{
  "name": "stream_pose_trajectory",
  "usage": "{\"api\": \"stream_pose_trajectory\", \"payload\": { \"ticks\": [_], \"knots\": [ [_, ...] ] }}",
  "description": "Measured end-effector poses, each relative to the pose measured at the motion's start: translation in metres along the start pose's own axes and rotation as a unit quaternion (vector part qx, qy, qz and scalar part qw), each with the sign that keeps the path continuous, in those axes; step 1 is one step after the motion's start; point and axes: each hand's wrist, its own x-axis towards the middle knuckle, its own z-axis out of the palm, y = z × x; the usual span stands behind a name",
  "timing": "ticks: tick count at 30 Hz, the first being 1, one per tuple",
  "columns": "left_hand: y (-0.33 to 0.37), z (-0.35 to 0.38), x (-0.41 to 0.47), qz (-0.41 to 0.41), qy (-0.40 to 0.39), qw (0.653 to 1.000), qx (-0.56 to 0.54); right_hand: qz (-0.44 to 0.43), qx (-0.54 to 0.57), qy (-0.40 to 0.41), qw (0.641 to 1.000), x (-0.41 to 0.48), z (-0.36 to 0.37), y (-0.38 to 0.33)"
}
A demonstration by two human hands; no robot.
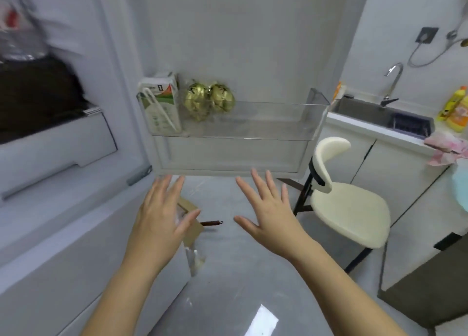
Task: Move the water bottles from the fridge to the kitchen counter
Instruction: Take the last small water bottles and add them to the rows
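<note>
Some blurred clear plastic, perhaps a water bottle (22, 44), is seen far left inside the fridge (63, 145). The left hand (159, 216) and right hand (268, 214) are held spread and empty below the door shelf (278, 123), where a carton (159, 105) and gold-wrapped items (209, 101) are kept. A chair (349, 209) is placed before the counter (374, 130).

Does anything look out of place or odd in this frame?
Yes. A piece of cardboard, partly behind the left hand, and a brown-handled tool lie loose on the floor under the open fridge door. The door shelf holds only a carton and two gold-wrapped items.
</note>
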Motion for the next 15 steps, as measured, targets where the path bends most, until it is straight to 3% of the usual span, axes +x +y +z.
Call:
{"api": "stream_pose_trajectory", "payload": {
  "ticks": [7, 15],
  "knots": [
    [-0.052, -0.037, 0.009, -0.109, 0.068, 0.988, 0.080, -0.161, 0.004, -0.045, 0.986, 0.098, 0.011, -0.040],
    [-0.114, -0.091, 0.008, -0.189, 0.136, 0.960, 0.156, -0.319, 0.028, -0.073, 0.944, 0.172, 0.025, -0.128]
  ]
}}
